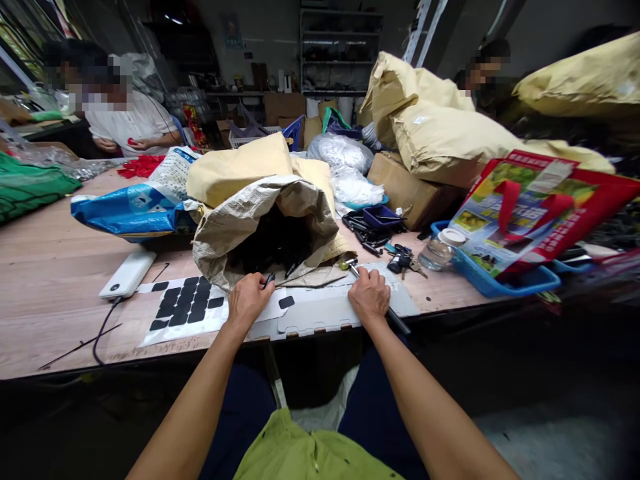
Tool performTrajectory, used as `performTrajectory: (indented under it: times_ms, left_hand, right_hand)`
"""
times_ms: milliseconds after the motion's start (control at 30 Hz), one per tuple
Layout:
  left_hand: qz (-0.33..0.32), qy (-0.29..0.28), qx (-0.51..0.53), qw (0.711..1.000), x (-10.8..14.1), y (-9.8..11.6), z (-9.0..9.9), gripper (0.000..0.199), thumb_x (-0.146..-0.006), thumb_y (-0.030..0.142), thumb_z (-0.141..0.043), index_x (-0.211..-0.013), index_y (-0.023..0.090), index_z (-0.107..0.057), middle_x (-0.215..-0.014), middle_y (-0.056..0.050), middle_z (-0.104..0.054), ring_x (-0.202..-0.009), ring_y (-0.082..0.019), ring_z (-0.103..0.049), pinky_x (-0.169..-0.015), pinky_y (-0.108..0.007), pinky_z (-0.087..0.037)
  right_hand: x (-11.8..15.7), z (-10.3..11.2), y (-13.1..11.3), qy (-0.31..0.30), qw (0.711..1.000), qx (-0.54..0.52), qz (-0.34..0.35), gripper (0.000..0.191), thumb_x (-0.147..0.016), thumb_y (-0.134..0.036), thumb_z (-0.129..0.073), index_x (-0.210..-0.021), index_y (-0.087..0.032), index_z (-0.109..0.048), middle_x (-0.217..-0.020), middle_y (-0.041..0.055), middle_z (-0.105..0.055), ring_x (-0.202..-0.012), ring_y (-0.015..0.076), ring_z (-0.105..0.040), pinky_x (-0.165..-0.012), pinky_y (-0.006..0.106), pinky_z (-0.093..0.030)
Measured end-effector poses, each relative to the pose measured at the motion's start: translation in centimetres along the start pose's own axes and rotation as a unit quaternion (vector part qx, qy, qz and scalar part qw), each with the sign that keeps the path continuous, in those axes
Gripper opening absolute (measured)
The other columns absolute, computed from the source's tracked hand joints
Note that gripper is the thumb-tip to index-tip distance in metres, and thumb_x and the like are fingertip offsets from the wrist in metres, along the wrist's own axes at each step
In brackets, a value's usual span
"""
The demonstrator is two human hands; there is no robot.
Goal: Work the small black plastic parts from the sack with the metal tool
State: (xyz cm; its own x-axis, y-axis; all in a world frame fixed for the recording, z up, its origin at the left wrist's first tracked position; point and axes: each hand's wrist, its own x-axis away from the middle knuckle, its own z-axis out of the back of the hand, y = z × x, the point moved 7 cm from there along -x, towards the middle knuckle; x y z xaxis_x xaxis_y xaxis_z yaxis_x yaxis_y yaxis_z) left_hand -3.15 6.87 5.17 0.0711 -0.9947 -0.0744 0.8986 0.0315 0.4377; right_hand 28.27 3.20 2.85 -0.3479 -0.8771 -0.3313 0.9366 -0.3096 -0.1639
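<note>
My left hand [249, 301] is closed, pinching a small black part [270, 280] at the front lip of an open woven sack [225, 243]. Dark pieces lie inside the sack, too shadowed to make out. My right hand [369, 293] is wrapped round a small hammer [399, 322]; its black handle points toward me and its yellowish head rests near the sack's right corner. Under both hands lies a flat grey-white board [320, 310]. Left of my left hand is a white sheet [215, 320] with rows of black rounded-square stickers.
A white power bank [129, 273] with a cable lies at left. Loose black parts [367, 235], keys [400, 260], a clear jar [440, 250] and a blue tray [505, 285] holding a red bag stand at right. Big paper sacks [450, 140] rise behind. Two people sit across the table.
</note>
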Motion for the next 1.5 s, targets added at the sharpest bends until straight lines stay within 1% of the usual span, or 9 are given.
performTrajectory:
  times_ms: [133,233,500,667,800,900,1200,1300,1500]
  left_hand:
    - [-0.172,-0.02,0.077,0.982,3.9,3.3,-1.8,0.017,-0.091,0.038,-0.062,-0.096,0.023,-0.065,-0.093,-0.003,-0.069,-0.085,-0.019,-0.063,-0.075,-0.028,-0.046]
    - [-0.218,-0.038,0.089,0.971,5.2,4.4,-4.0,0.011,-0.089,0.034,-0.065,-0.092,0.023,-0.064,-0.092,-0.003,-0.066,-0.09,-0.021,-0.061,-0.08,-0.031,-0.046]
    - [-0.193,-0.05,0.166,0.966,4.4,3.0,-5.6,0.015,-0.083,0.034,-0.073,-0.091,0.022,-0.067,-0.091,-0.002,-0.065,-0.089,-0.02,-0.059,-0.08,-0.032,-0.045]
    - [-0.179,-0.05,0.177,0.967,4.3,3.0,-5.6,0.014,-0.08,0.031,-0.075,-0.088,0.022,-0.068,-0.09,-0.001,-0.065,-0.089,-0.02,-0.059,-0.08,-0.031,-0.045]
    - [-0.174,-0.05,0.193,0.964,4.2,2.8,-5.7,0.015,-0.079,0.031,-0.077,-0.088,0.022,-0.069,-0.089,-0.001,-0.065,-0.089,-0.02,-0.059,-0.079,-0.031,-0.044]
    - [-0.175,-0.049,0.201,0.963,4.0,2.6,-6.0,0.015,-0.078,0.03,-0.078,-0.088,0.022,-0.07,-0.088,0.0,-0.065,-0.089,-0.019,-0.059,-0.08,-0.031,-0.044]
    - [-0.186,-0.042,0.205,0.96,4.1,2.5,-5.9,0.015,-0.08,0.032,-0.079,-0.085,0.021,-0.07,-0.085,-0.001,-0.063,-0.088,-0.02,-0.057,-0.077,-0.03,-0.042]
    - [-0.186,-0.043,0.205,0.96,4.1,2.5,-5.9,0.011,-0.081,0.03,-0.078,-0.086,0.022,-0.072,-0.085,-0.001,-0.063,-0.088,-0.02,-0.057,-0.077,-0.03,-0.042]
    - [-0.178,-0.04,0.216,0.959,4.0,2.4,-6.2,0.013,-0.079,0.029,-0.079,-0.089,0.023,-0.074,-0.086,-0.001,-0.066,-0.09,-0.02,-0.059,-0.08,-0.031,-0.044]
  right_hand:
    - [-0.1,-0.1,0.1,-0.004,1.0,0.004,-0.006,0.035,-0.097,-0.023,-0.044,-0.128,-0.022,-0.061,-0.111,0.0124,-0.057,-0.102,0.0259,-0.049,-0.08,0.036,-0.034]
    - [0.0,-0.2,0.1,-0.009,1.0,0.005,-0.005,0.036,-0.097,-0.024,-0.045,-0.129,-0.022,-0.061,-0.11,0.0127,-0.057,-0.102,0.0255,-0.05,-0.079,0.036,-0.034]
    - [-0.3,0.1,0.4,-0.029,0.999,-0.017,-0.013,0.036,-0.098,-0.023,-0.045,-0.129,-0.023,-0.064,-0.112,0.0121,-0.059,-0.103,0.0252,-0.051,-0.08,0.034,-0.036]
    - [1.4,2.2,0.3,-0.018,0.987,-0.151,-0.051,0.039,-0.098,-0.023,-0.044,-0.132,-0.022,-0.063,-0.114,0.0107,-0.062,-0.103,0.0231,-0.057,-0.084,0.033,-0.042]
    - [5.4,4.1,-2.7,-0.032,0.94,-0.337,0.033,0.037,-0.098,-0.026,-0.042,-0.128,-0.018,-0.064,-0.116,0.011,-0.066,-0.107,0.0214,-0.062,-0.096,0.034,-0.048]
    - [8.4,5.0,-5.5,-0.076,0.909,-0.394,0.108,0.037,-0.1,-0.026,-0.042,-0.129,-0.02,-0.064,-0.118,0.0096,-0.067,-0.111,0.0198,-0.063,-0.099,0.033,-0.049]
    - [10.7,5.4,-8.2,-0.076,0.932,-0.31,0.172,0.041,-0.103,-0.023,-0.04,-0.139,-0.026,-0.059,-0.106,0.0067,-0.066,-0.097,0.018,-0.065,-0.088,0.028,-0.051]
    - [10.7,4.9,-8.1,-0.097,0.941,-0.272,0.177,0.04,-0.102,-0.021,-0.041,-0.135,-0.026,-0.063,-0.1,0.0052,-0.066,-0.089,0.0168,-0.065,-0.081,0.026,-0.051]
    - [10.2,5.2,-6.9,-0.065,0.949,-0.274,0.142,0.041,-0.103,-0.025,-0.04,-0.138,-0.026,-0.061,-0.104,0.0059,-0.066,-0.095,0.0173,-0.064,-0.085,0.026,-0.049]
